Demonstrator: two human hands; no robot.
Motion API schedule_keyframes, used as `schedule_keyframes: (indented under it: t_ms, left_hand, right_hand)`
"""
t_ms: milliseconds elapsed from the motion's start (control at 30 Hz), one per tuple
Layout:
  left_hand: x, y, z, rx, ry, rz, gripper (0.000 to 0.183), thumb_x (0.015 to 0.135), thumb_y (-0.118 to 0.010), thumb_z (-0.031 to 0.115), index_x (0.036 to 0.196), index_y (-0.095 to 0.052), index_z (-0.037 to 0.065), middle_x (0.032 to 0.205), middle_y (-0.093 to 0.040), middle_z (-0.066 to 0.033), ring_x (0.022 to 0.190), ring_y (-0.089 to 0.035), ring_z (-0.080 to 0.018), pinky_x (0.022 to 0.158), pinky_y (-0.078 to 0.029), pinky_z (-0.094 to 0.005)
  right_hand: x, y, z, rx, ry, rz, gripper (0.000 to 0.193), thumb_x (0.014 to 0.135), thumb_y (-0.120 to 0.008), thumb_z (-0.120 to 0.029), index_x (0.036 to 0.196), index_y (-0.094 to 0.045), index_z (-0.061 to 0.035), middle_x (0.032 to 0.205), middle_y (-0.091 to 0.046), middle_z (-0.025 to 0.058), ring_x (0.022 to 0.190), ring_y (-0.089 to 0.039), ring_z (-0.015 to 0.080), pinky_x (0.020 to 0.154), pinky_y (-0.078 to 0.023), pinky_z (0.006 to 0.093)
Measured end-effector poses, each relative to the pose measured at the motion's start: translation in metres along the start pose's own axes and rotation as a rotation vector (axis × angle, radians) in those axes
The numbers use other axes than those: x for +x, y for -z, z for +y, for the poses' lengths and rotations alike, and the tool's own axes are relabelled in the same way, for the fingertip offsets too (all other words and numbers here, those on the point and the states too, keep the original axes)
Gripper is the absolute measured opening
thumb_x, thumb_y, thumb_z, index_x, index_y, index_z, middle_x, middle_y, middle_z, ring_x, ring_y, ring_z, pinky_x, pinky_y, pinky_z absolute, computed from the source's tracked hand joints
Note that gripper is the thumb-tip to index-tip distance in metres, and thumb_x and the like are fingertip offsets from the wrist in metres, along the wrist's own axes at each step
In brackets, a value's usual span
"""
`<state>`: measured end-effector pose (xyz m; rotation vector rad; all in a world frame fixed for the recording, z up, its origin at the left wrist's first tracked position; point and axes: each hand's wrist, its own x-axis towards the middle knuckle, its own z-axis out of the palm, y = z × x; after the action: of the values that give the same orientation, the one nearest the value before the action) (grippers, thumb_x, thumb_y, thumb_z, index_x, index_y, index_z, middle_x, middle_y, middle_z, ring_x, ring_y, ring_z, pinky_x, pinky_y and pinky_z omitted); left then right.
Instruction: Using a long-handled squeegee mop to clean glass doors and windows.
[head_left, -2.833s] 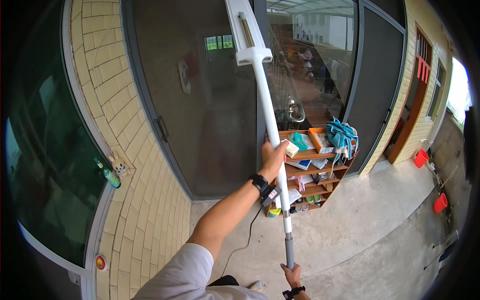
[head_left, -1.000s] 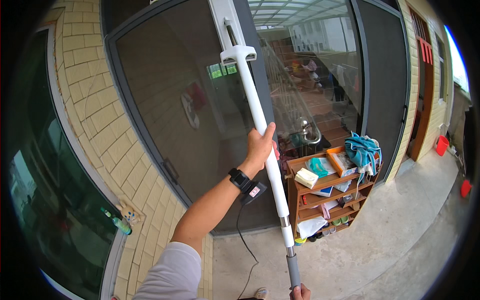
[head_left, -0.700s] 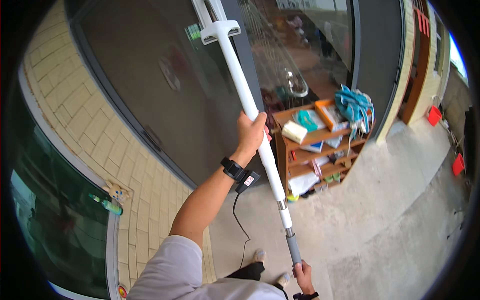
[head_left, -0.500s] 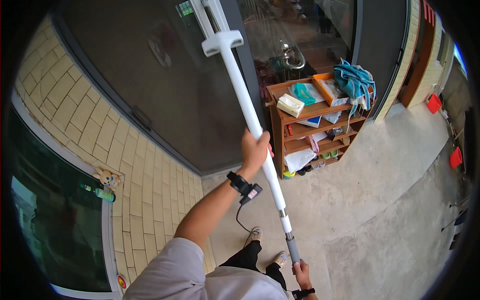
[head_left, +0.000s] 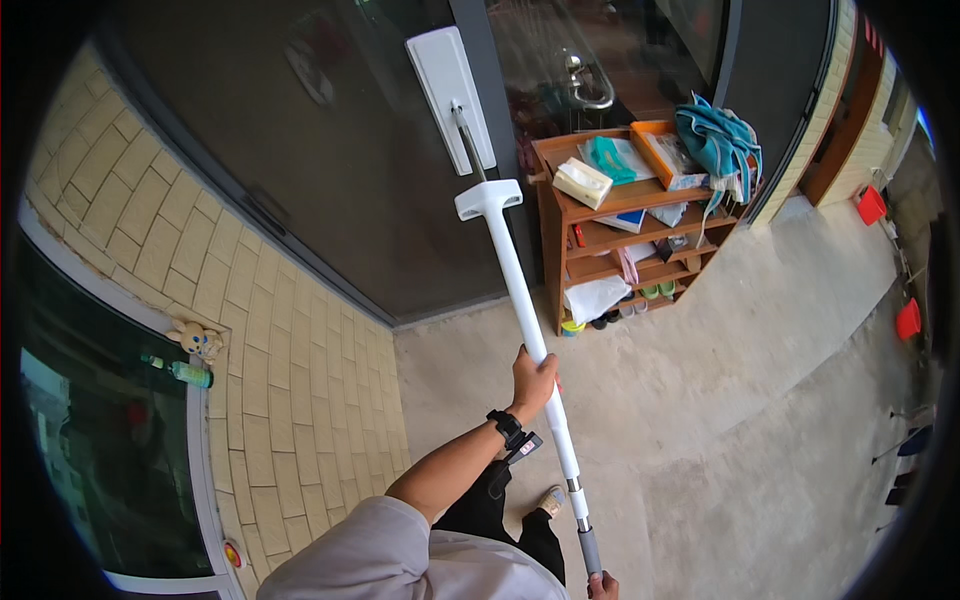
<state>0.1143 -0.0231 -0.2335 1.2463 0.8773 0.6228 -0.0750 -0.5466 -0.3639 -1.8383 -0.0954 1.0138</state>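
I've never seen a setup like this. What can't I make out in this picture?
All in the head view:
Right hand's grip: partly cut off by the lower edge.
Left hand's grip: most fingers hidden behind the white pole.
White mop head: its far face is hidden by its back; contact with the dark door unclear.
Blue cloth: covers whatever lies beneath.

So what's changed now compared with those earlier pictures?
The white mop has come down: its flat head, cut off at the top before, now shows whole in front of the dark door. The left hand came down too. Both it and the right hand kept hold. The shelf and bottle stayed put.
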Motion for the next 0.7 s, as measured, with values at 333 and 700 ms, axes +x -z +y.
schedule_keyframes:
  t_ms: [333, 700]
  left_hand:
    - [0.022, 0.017, -0.138, 0.026, 0.316, 0.043, 0.02, 0.088, -0.059, 0.011, 0.097, -0.046, -0.002, 0.065, -0.055, -0.0094, 0.045, -0.057, -0.0204, 0.04, -0.052, -0.0369]
    - [0.103, 0.047, -0.314, 0.093, 0.619, 0.009, 0.052, 0.09, -0.071, 0.04, 0.102, -0.045, -0.003, 0.069, -0.058, -0.0117, 0.047, -0.059, -0.0241, 0.041, -0.055, -0.0396]
  right_hand:
    - [-0.053, -0.004, -0.011, -0.078, -0.134, 0.082, 0.031, 0.101, -0.058, -0.031, 0.087, -0.059, -0.0027, 0.065, -0.042, -0.006, 0.06, -0.037, 0.0077, 0.049, -0.032, 0.0289]
    - [0.025, -0.062, -0.077, -0.564, -0.312, 0.208, 0.057, 0.095, -0.059, -0.044, 0.064, -0.055, 0.0037, 0.053, -0.051, 0.0232, 0.049, -0.053, 0.042, 0.047, -0.036, 0.0476]
